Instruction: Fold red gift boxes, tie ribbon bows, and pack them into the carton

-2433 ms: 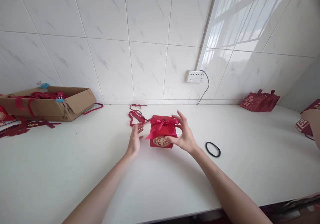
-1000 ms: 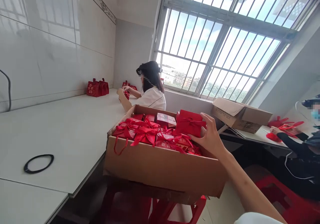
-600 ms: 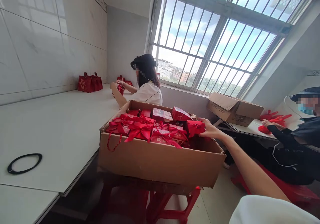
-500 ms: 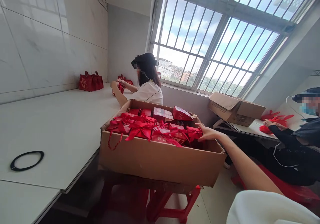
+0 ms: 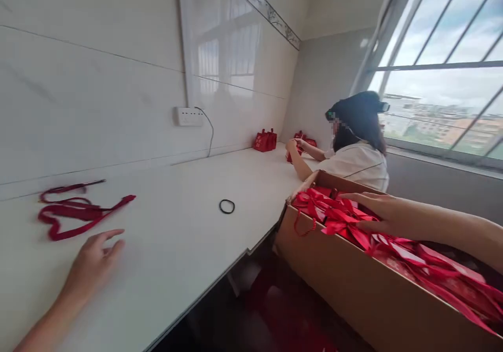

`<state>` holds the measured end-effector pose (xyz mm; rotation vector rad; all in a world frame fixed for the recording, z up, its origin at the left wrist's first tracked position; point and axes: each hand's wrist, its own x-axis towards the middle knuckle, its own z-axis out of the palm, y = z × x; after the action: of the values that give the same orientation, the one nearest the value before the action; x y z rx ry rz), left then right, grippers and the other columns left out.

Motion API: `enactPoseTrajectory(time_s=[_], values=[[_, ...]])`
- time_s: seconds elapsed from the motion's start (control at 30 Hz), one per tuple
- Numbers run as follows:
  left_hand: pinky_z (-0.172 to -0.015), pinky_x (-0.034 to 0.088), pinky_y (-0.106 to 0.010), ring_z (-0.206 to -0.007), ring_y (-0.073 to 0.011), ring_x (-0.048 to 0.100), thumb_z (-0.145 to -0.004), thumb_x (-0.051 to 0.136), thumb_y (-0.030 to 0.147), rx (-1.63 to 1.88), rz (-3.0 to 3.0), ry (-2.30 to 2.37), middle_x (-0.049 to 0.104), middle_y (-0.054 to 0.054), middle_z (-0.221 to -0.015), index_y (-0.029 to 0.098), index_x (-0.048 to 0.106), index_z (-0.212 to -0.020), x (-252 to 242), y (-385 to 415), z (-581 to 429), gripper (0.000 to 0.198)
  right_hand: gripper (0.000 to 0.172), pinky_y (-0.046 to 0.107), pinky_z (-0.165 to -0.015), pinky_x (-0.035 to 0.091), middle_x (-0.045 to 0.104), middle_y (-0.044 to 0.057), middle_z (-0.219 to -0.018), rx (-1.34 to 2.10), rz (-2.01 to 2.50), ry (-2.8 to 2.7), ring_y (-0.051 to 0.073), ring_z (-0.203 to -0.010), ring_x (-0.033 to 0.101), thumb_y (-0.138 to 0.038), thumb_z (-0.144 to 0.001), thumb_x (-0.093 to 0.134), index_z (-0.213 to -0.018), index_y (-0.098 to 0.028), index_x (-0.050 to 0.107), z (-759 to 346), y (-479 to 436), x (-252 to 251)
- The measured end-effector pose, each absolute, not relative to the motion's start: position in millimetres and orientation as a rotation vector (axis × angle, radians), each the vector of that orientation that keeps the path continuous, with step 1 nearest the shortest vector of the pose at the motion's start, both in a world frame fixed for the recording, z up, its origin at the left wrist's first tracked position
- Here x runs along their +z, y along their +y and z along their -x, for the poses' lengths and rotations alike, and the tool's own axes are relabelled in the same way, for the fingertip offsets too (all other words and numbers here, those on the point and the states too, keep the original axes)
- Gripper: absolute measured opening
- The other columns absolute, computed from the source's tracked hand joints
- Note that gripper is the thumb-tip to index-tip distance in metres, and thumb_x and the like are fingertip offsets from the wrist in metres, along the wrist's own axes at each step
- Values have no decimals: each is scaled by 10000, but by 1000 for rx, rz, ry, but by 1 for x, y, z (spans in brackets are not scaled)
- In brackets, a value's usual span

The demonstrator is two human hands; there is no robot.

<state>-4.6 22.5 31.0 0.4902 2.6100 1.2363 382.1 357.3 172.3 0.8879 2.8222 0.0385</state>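
Head view, current finding: I observe the right hand [image 5: 375, 210] above the open cardboard box [image 5: 353, 284], fingers extended and spread from the thumb. The red boxes with ribbon bows [image 5: 396, 252] lie inside that carton, directly beneath the palm; whether the fingertips touch them, I cannot tell. The left hand [image 5: 94, 260] hovers above the white table [image 5: 188, 237], slightly blurred, thumb and forefinger apart with nothing between them. Just beyond its fingertips I record loose red ribbons [image 5: 74, 213] in a tangle. A black ring [image 5: 221, 208] lies on the tabletop between the hands, touching neither. I note two red bags [image 5: 265, 141] upright against the tiled wall, and a co-worker [image 5: 353, 166] seated beyond the carton, handling a red item.
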Motion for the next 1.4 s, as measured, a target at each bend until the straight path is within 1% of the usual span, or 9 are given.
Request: enactPoseTrajectory(time_s=[0.13,0.3,0.4,0.57,0.83,1.03,1.1,1.2,1.4], values=[[-961,460,-409,-1127,-225,534,-832,542,109,1422,-453,2843,585,-80,-1155,161,611,-997,17,-36,6,186,648,490,-967,422,541,103,-1347,-69,-289,2696,350,-1186,544,-447,-819,488,-1436,-302,353,-252,297,161],[-915,486,-361,-1095,-221,550,-756,512,77,1513,-537,2943,620,-65,-1056,192,632,-915,-1,-34,8,230,524,502,-929,449,579,136,-1278,-179,368,2651,350,-1163,547,-369,-798,505,-1293,-198,541,-119,205,105],[-909,488,-368,-1103,-225,550,-764,510,89,1553,-447,3025,620,-77,-1079,188,622,-951,-5,-44,12,240,333,469,-860,497,640,129,-1117,-705,678,2833,294,-981,630,-330,-797,520,-1073,-195,648,-54,149,53],[-929,466,-401,-1125,-250,545,-798,460,106,1601,-112,3163,610,-119,-1128,175,594,-1036,-14,-68,32,281,271,454,-823,538,541,115,-1194,-1316,635,3025,216,-846,642,-256,-855,380,-1025,-238,590,1,87,-12],[-1051,342,-464,-1330,-307,376,-769,493,43,1473,-96,3172,515,-170,-1323,151,606,-1087,-15,-66,65,354,169,461,-785,554,551,109,-1097,-1516,592,2889,203,-729,635,-262,-814,446,-849,-227,607,3,87,-22],[-1098,202,-494,-1221,-275,463,-775,506,41,1496,-480,3020,631,-107,-1038,181,619,-764,1,-51,37,180,288,468,-952,457,474,121,-1254,-1603,501,2933,274,-1153,523,-255,-788,519,-1069,-224,572,10,102,-15],[-1056,292,-416,-1076,-219,546,-789,531,100,1544,-657,2893,643,-59,-956,204,620,-766,8,-46,23,139,258,478,-998,392,486,114,-1265,-1684,524,2868,291,-1211,462,-273,-756,586,-1007,-219,608,11,112,-6],[-774,445,-308,-782,-167,572,-805,565,253,1650,-753,2687,628,-23,-807,209,609,-782,16,-44,11,66,146,422,-817,455,630,71,-846,-1796,585,2638,229,-818,582,-319,-742,624,-659,-199,613,8,126,11],[-474,289,-241,-430,-75,318,-738,644,461,1952,-581,2267,354,66,-451,178,487,-575,31,-70,16,362,464,318,-551,411,258,-66,-449,-2230,489,2259,90,-424,279,-456,-828,474,-480,-229,267,3,147,38]])
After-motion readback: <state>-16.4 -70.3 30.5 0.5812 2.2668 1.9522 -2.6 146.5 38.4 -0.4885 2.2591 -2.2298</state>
